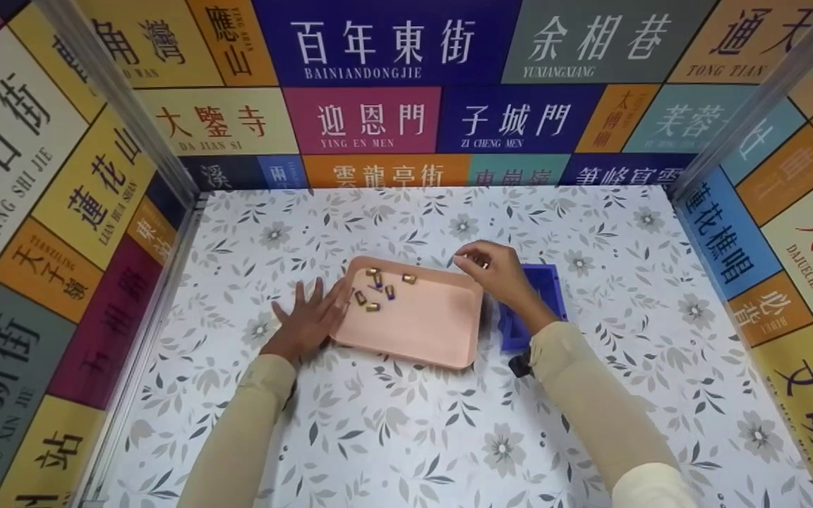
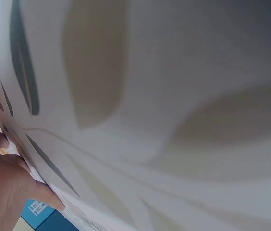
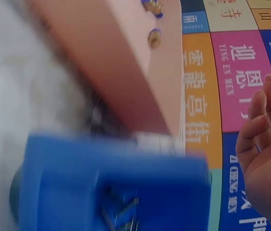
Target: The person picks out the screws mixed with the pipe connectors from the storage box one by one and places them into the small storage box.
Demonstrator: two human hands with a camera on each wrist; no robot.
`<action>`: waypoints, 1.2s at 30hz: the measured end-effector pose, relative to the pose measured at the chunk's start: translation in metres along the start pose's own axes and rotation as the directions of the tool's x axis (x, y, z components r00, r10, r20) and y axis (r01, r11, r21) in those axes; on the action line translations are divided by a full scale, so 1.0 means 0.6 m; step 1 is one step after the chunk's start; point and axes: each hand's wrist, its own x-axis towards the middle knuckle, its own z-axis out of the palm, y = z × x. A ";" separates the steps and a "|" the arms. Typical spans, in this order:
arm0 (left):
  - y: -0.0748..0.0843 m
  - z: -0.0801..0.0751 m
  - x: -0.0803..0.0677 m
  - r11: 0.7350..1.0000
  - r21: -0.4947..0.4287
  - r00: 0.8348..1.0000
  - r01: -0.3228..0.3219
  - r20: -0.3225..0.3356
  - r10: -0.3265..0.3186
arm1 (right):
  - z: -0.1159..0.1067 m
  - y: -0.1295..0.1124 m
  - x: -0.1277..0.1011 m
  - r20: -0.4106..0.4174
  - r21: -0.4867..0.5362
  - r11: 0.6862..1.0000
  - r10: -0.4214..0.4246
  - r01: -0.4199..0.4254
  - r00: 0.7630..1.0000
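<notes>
A pink tray (image 1: 428,324) lies in the middle of the flowered table and holds several small brass and blue fittings (image 1: 377,289) in its far left part. My left hand (image 1: 308,321) rests flat on the table, fingers spread, with the fingertips against the tray's left edge. Over the tray's far right corner my right hand (image 1: 484,268) has its fingers curled and seems to pinch a small brass fitting (image 1: 481,263). A blue box (image 1: 551,286) sits under that wrist, right of the tray. The right wrist view shows the blue box (image 3: 111,183), the tray (image 3: 116,62), the fittings (image 3: 153,37) and my right hand (image 3: 265,144).
The flowered tablecloth (image 1: 406,437) is walled on three sides by panels of coloured street signs (image 1: 378,120). The left wrist view shows only the cloth (image 2: 174,96) close up and part of my left hand (image 2: 6,187).
</notes>
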 end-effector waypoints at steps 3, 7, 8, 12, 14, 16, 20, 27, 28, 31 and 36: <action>0.000 0.001 -0.002 1.000 0.002 1.000 0.006 0.004 -0.006 | 0.023 -0.006 0.012 0.008 0.023 1.000 0.003 -0.003 1.000; 0.000 0.002 -0.003 1.000 0.005 1.000 0.017 0.012 -0.017 | 0.053 -0.013 0.027 0.042 0.023 1.000 0.013 -0.014 0.999; -0.001 0.002 -0.003 1.000 0.006 1.000 0.021 0.014 -0.021 | 0.060 -0.014 0.030 0.052 0.023 1.000 0.017 -0.018 0.999; 0.000 0.001 -0.004 0.999 0.007 0.999 0.032 0.015 -0.032 | 0.089 -0.015 0.040 0.086 0.024 0.999 0.040 -0.042 0.996; 0.001 0.001 -0.005 0.999 0.008 0.999 0.038 0.014 -0.038 | 0.101 -0.014 0.045 0.102 0.027 0.999 0.044 -0.047 0.994; 0.002 0.001 -0.006 0.999 0.009 0.999 0.044 0.014 -0.044 | 0.112 -0.012 0.050 0.117 0.025 0.999 0.043 -0.046 0.992; 0.004 0.001 -0.005 0.999 0.005 0.999 0.044 0.012 -0.044 | 0.132 -0.004 0.058 0.141 0.025 0.999 0.042 -0.046 0.989; 0.003 0.001 0.000 0.999 0.027 0.999 0.041 0.021 -0.042 | 0.161 0.009 0.065 0.182 0.015 0.999 0.028 -0.031 0.983; 0.003 0.001 0.000 0.998 0.029 0.999 0.047 0.021 -0.047 | 0.164 0.009 0.066 0.188 0.008 1.000 0.021 -0.023 0.982; 0.004 -0.001 0.000 0.998 0.021 0.998 0.055 0.019 -0.055 | 0.174 0.012 0.069 0.209 -0.005 1.000 0.010 -0.009 0.978; 0.005 -0.003 0.000 0.999 0.025 0.999 0.047 0.016 -0.048 | 0.186 0.015 0.073 0.261 -0.010 1.000 0.012 -0.009 0.965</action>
